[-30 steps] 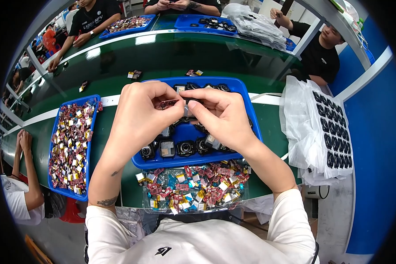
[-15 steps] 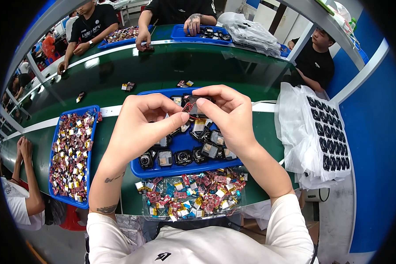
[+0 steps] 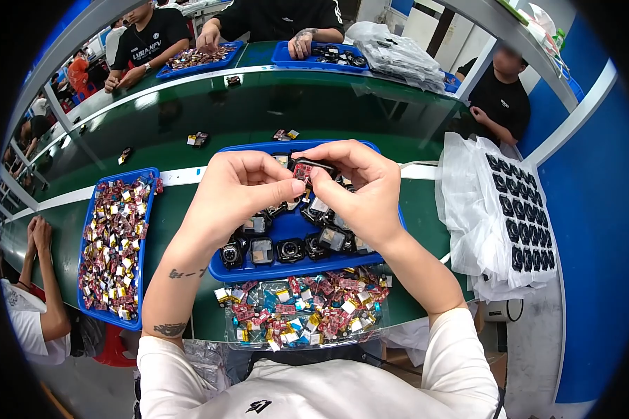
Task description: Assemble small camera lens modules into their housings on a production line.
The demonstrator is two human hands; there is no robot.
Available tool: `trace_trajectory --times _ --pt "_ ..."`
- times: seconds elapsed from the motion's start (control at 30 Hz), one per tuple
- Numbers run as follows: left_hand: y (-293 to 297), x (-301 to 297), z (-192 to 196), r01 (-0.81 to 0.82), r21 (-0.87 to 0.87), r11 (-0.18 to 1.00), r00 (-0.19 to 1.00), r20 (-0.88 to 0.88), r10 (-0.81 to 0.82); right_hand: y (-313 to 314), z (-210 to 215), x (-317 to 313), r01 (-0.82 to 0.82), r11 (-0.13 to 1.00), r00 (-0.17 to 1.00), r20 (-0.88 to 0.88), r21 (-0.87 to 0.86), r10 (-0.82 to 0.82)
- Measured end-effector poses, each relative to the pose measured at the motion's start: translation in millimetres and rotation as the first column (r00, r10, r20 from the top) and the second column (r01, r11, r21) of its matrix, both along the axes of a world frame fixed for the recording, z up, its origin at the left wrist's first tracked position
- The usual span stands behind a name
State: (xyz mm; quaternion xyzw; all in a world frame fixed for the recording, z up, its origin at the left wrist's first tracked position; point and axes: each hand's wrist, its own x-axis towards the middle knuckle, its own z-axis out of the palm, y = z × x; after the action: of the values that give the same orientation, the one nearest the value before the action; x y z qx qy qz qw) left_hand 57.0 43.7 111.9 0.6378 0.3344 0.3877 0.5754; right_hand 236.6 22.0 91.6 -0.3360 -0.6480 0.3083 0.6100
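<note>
Above the blue tray [image 3: 223, 274], my left hand [image 3: 241, 192] pinches a small red circuit board [image 3: 302, 172] between thumb and fingertips. My right hand [image 3: 360, 192] is closed round a black watch case [image 3: 320, 165], its thumb against the board's right side. Board and case meet at my fingertips; my fingers hide much of the case. Several black watch cases [image 3: 291, 250] lie in the tray below, some with pale squarish parts in them. Nearer to me, a clear plastic sheet carries a heap of red circuit boards with white and yellow battery packs [image 3: 307, 311].
To the left stands a long blue tray [image 3: 147, 230] full of boards and batteries. White wrapping [image 3: 461, 209] and a tray of black cases [image 3: 521, 216] are at the right. Loose parts [image 3: 198, 140] lie on the green conveyor [image 3: 258, 105]. Co-workers sit across from me.
The red board has turned so its flat face shows, and the black case has tilted. Loose parts on the conveyor have shifted left. Across from me, a co-worker's hand has moved to a tray of parts.
</note>
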Motion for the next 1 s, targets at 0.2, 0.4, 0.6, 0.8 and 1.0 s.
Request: trace_trajectory --times 0.2,0.4,0.6,0.8,1.0 --pt "3.0 1.8 -0.3 -0.08 0.035 0.996 0.997 -0.001 0.08 1.1 -2.2 2.1 -0.079 0.997 0.996 -0.048 0.022 0.08" --pt "14.0 0.8 -8.4 -0.051 0.036 0.998 0.996 0.073 0.048 3.9 0.3 2.2 -0.107 0.993 0.993 -0.056 -0.049 0.104" --pt "16.0 -8.5 -1.8 -0.093 0.103 0.99 0.995 0.056 0.087 28.3 17.4 24.5 -0.056 0.992 0.998 -0.043 -0.11 0.051" --pt "9.7 -23.3 17.8 -0.157 0.149 0.976 0.983 0.123 0.139 135.2 -26.8 124.7 0.385 0.853 0.923 0.129 -0.353 -0.363" --pt "6.4 -21.4 20.1 -0.128 0.176 0.976 0.987 0.115 0.109 178.8 -106.1 195.5 0.66 0.605 0.743 0.27 -0.446 -0.612"
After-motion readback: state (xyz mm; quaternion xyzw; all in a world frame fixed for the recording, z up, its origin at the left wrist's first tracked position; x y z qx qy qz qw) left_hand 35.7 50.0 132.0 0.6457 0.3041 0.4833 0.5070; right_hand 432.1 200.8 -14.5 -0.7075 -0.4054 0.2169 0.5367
